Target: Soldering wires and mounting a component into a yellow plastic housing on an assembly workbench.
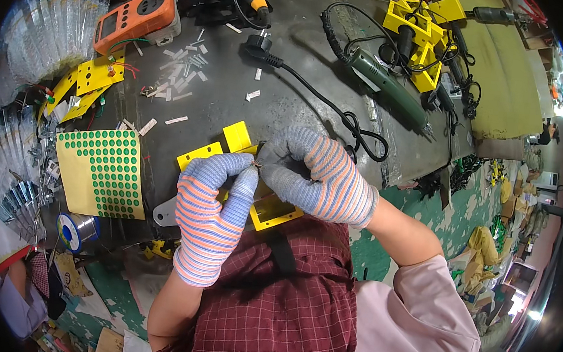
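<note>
Both my hands wear striped knit gloves in blue, grey and orange. Thumb and fingertips of my left hand (211, 210) are pinched together, touching the fingertips of my right hand (321, 178). A thin reddish wire end (256, 165) shows where they meet; most of it is covered by the fingers. My right hand is curled closed around it. Under and behind the hands lies an open yellow box (272, 216), partly hidden, with a yellow flat plate (200, 155) and a small yellow block (237, 136) beyond. A black power cord (320, 100) with a plug loops behind my right hand.
A sheet of green round stickers (103, 175) and a solder spool (77, 231) lie left. Further off are an orange meter (137, 20), scattered small white strips (183, 69), yellow plates (97, 77), a green electric screwdriver (388, 85) and yellow boxes with cords (425, 68).
</note>
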Demonstrator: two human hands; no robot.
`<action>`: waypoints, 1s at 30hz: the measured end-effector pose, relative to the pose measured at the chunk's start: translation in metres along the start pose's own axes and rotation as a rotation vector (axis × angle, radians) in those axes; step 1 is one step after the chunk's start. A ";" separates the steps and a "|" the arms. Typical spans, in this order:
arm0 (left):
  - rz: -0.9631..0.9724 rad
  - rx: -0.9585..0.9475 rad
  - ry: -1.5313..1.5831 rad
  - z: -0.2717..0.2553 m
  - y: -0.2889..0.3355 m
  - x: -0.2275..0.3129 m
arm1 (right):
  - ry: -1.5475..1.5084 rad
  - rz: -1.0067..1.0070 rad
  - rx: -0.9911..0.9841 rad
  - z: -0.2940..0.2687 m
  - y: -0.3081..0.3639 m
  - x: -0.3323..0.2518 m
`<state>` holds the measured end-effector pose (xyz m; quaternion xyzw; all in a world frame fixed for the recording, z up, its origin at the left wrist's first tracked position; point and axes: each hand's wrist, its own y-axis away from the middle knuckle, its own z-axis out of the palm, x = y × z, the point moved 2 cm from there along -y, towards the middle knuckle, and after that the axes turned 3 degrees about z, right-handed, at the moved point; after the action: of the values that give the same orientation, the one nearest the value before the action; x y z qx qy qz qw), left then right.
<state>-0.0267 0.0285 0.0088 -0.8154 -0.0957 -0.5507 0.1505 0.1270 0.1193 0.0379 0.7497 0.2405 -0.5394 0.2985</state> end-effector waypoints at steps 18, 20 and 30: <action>0.303 0.012 -0.402 -0.004 -0.002 0.016 | 0.120 -0.105 0.007 -0.004 -0.001 -0.003; 0.321 0.016 -0.417 -0.005 -0.004 0.018 | 0.219 -0.177 -0.013 -0.004 -0.002 -0.005; -0.174 -0.134 0.216 -0.004 -0.009 -0.006 | 0.875 -0.731 0.094 -0.008 -0.005 0.003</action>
<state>-0.0351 0.0359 0.0059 -0.7482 -0.1124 -0.6514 0.0571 0.1298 0.1285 0.0360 0.7837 0.5613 -0.2572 -0.0683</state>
